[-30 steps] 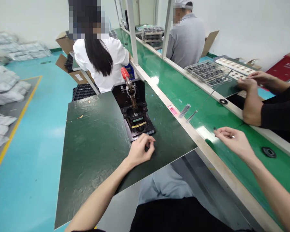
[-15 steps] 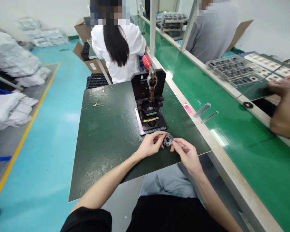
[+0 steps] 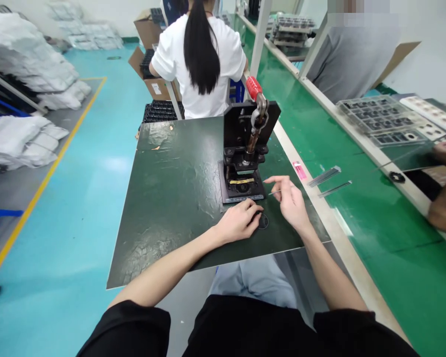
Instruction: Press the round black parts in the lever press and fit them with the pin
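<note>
A loose pinch by the right hand (image 3: 290, 202), whose fingers grasp a thin strip (image 3: 274, 192) just right of the toggle press (image 3: 246, 157), could let the strip tilt or slip, and too light a touch from the left hand (image 3: 241, 220) could let the round dark part (image 3: 263, 221) slide. That part lies on the near side of the press, beside the curled left fingertips; whether they grip it cannot be told.

Your tabletop (image 3: 163, 198): semi-gloss, wrinkled in patches
Clamp fixture (image 3: 250, 144), your 12 o'clock: metal, mostly matt
Its grip (image 3: 253, 88): glossy, plastic-looking
Belt (image 3: 379, 218), your 2 o'clock: smooth, glossy
Your sleeves (image 3: 134, 327): matt cloth
</note>
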Motion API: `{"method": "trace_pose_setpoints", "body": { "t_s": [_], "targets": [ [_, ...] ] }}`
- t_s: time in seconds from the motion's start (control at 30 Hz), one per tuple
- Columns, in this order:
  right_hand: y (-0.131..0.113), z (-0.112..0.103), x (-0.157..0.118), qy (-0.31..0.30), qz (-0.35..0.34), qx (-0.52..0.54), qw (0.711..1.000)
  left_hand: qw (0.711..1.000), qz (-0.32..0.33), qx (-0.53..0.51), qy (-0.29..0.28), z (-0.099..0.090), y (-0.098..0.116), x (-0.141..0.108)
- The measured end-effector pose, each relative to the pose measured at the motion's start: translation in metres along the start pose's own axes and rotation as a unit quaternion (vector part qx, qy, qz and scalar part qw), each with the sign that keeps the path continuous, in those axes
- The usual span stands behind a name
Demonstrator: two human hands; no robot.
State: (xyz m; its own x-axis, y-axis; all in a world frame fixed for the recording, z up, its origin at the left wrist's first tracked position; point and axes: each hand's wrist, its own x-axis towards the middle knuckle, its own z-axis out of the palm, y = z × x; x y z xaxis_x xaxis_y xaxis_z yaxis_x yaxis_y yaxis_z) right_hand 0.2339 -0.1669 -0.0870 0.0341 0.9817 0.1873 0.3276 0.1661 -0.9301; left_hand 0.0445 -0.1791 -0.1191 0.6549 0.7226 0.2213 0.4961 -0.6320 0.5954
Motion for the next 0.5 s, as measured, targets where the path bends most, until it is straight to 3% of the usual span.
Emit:
{"method": "trace_pose_setpoints", "body": {
  "t_s": [0.17,0.3,0.5],
  "targets": [
    [0.003,0.015,0.036,-0.069,-0.008,0.036,0.997,1.000,0.013,-0.010,-0.023,0.000,0.001,-0.001],
    [0.010,0.020,0.048,-0.135,-0.016,0.048,0.990,0.999,0.023,-0.018,-0.041,-0.001,0.000,-0.001],
    [0.019,0.028,0.042,-0.054,-0.049,-0.001,0.997,0.998,0.016,-0.043,-0.052,-0.002,0.000,0.000]
  ]
}}
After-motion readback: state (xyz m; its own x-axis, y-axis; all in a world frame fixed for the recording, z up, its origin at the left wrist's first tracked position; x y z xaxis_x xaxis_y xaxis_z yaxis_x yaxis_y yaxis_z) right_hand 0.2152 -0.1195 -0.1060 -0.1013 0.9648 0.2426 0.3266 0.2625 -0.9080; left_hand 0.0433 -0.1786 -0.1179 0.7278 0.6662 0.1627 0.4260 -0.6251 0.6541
